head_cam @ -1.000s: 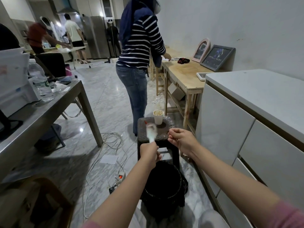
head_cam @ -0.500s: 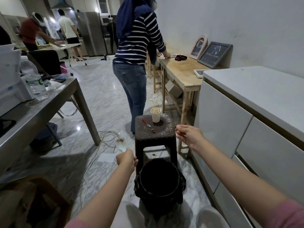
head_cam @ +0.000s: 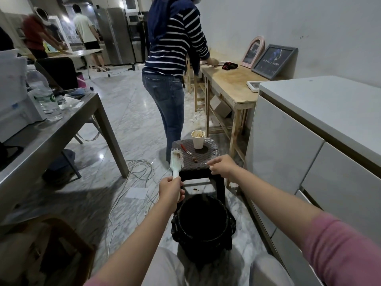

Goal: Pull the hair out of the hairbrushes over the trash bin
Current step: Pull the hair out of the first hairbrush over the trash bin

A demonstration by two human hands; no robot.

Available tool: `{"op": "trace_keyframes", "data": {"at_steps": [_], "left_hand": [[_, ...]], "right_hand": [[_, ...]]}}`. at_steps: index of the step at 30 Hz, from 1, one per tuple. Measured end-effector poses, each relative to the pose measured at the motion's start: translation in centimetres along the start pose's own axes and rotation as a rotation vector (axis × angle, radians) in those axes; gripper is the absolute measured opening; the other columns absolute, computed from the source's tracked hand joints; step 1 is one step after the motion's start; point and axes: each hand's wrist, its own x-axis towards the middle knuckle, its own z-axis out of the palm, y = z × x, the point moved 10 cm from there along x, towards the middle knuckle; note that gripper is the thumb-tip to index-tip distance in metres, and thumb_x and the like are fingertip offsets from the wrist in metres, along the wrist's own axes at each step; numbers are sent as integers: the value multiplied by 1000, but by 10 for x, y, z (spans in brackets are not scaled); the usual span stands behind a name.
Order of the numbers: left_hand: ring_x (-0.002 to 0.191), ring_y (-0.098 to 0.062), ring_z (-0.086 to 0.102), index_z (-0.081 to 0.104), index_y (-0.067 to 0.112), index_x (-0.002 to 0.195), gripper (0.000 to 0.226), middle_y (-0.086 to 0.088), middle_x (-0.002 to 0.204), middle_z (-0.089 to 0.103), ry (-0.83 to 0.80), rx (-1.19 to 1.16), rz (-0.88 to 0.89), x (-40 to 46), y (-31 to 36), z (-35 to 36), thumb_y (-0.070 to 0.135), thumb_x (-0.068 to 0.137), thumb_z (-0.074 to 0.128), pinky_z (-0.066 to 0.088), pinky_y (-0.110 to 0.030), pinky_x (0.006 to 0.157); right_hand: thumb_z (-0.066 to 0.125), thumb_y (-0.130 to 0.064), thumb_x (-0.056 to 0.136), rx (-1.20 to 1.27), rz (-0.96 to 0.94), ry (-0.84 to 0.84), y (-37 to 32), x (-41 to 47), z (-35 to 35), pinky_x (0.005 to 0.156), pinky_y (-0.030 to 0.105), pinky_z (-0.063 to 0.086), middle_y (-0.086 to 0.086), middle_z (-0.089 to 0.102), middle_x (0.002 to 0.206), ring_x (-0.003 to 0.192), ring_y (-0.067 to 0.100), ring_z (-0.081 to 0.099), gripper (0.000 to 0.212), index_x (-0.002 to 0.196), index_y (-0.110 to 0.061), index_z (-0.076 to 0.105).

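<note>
Left hand (head_cam: pixel 170 189) is closed around the handle of a white brush (head_cam: pixel 176 161), holding it upright so the bristled head stands above the fist with the bristles turned toward the person; a brownish clump of hair sits near the top of the bristles, which that facing leaves easy to reach. Just below and slightly right of this hand is the black bin (head_cam: pixel 203 228), on the floor between the person's knees, so anything pulled loose should drop into it, though the brush head looks to be a little beyond the rim. Right hand (head_cam: pixel 223 166), level with the brush and well to its right, holds nothing that can be made out: it is loosely curled with the forefinger stretched toward the brush, apparently ready to pinch the hair. Beyond both hands stands a dark stool (head_cam: pixel 208 159), whose surface carries a paper cup (head_cam: pixel 198 139) and a thin red-handled tool (head_cam: pixel 186 151). My judgement is that little or no hair has yet come off this brush.
</note>
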Motion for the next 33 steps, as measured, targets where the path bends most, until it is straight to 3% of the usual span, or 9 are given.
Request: {"op": "trace_keyframes", "data": {"at_steps": [2,4,7,12,14,18,25,28,33], "left_hand": [[47,-15,42,50,12,83,14,-5,74,52,-32,24,18,-2,1,4,9,95,46,37,-22,42],[46,-15,42,51,12,84,12,-6,75,53,-68,52,28,-3,1,8,11,96,48,37,-21,39],[46,-16,45,55,12,100,7,-5,80,58,-117,112,49,-6,-1,17,13,94,50,36,-22,41],[42,-14,45,57,12,108,18,-2,73,59,-140,217,174,-18,6,32,11,91,53,34,-22,41],[43,-14,46,56,12,108,18,-3,72,57,-139,223,233,-22,10,35,11,90,54,34,-21,38],[40,-12,43,54,11,103,13,-4,68,53,-125,208,306,-28,13,37,10,90,55,33,-20,34],[43,-12,47,57,14,104,13,-4,75,55,-134,264,353,-29,11,33,14,91,56,37,-21,37],[46,-14,47,56,14,106,14,-2,75,56,-143,287,304,-24,6,31,16,93,54,37,-22,38],[47,-16,42,52,9,92,6,-6,73,55,-24,145,58,-6,-17,12,10,94,47,31,-22,41]], "right_hand": [[60,4,86,29,-21,80,-5,1,-7,46,11,48,11,66,91,75,16,63,16,96,-1,71],[63,3,82,57,-41,146,-8,3,-13,58,19,54,11,68,87,73,17,65,13,87,-5,71],[69,-6,81,80,-106,187,-19,3,-12,70,29,57,9,68,86,70,15,63,11,92,-8,70],[78,-33,75,17,-239,170,-44,-2,3,85,27,52,5,67,109,100,17,64,55,122,-10,61],[79,-34,74,-34,-250,225,-48,-4,4,91,30,52,5,67,117,107,18,64,61,126,-8,61],[78,-23,76,-39,-223,330,-49,-6,0,87,34,54,8,74,102,97,20,68,32,103,-6,74],[75,-13,78,17,-137,344,-41,-8,-11,85,32,55,5,74,90,85,18,68,2,80,-12,75],[74,-13,78,41,-125,328,-38,-5,-13,82,39,58,5,71,77,84,25,70,20,60,-20,67],[70,-8,81,113,-131,305,-39,-9,-18,74,34,57,-1,62,66,74,18,63,20,63,-15,66]]}}
